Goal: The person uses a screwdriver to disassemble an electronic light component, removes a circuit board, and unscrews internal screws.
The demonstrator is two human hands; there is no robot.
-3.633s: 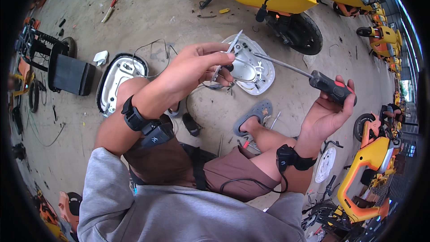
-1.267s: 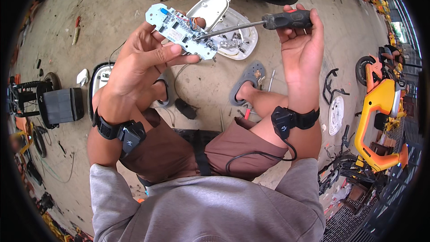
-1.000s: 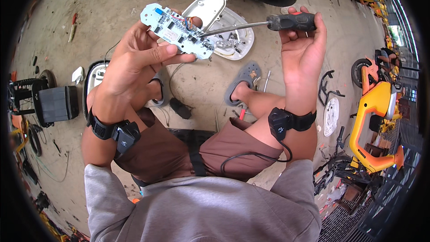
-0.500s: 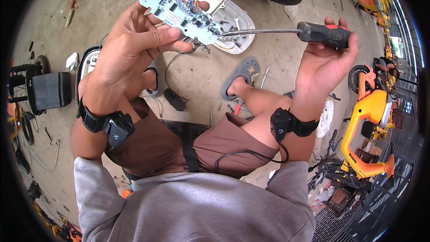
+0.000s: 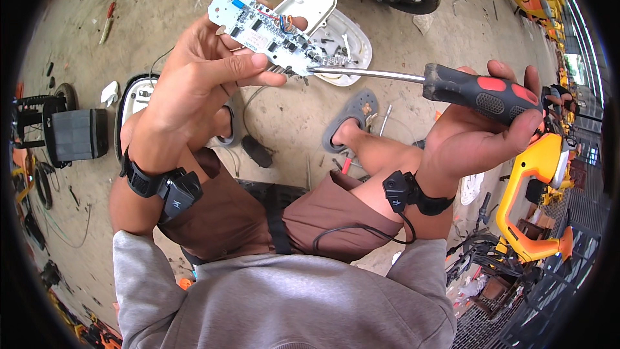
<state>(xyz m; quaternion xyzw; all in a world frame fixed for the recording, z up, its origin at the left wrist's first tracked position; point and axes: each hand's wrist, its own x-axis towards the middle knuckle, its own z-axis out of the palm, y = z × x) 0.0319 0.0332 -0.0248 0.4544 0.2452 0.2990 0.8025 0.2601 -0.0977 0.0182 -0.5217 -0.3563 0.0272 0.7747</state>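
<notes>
Circuit board (image 5: 265,35), long and white, in mid-air above the concrete floor (image 5: 400,39). Slanted, left end higher, component face toward the wearer's eyes, presumably for a clear view of the blue connector (image 5: 239,4), the coloured wires (image 5: 284,24) and the small chips. Up in front of the body, perhaps for an easy reach with both arms. Pinched near the middle of its lower edge, likely to leave the right end bare for the screwdriver (image 5: 481,94), set nearly level from the right. Tip right at that end; cannot tell whether touching or just beside.

Left grip (image 5: 197,71): pressed together only as far as the board's thickness, thumb on the component side, fingers behind, one peeking past the upper edge, another below the lower. Right grip (image 5: 462,139): curled about the black-and-red handle, palm turned up, thumb under, fingers above and behind, fairly loose by the look of it, perhaps for fine steering.

Beyond the board, on the floor: frame-like shell (image 5: 311,8) beside or partly over a dish-like shell (image 5: 363,45), with small metal pieces (image 5: 334,60) inside the latter.
</notes>
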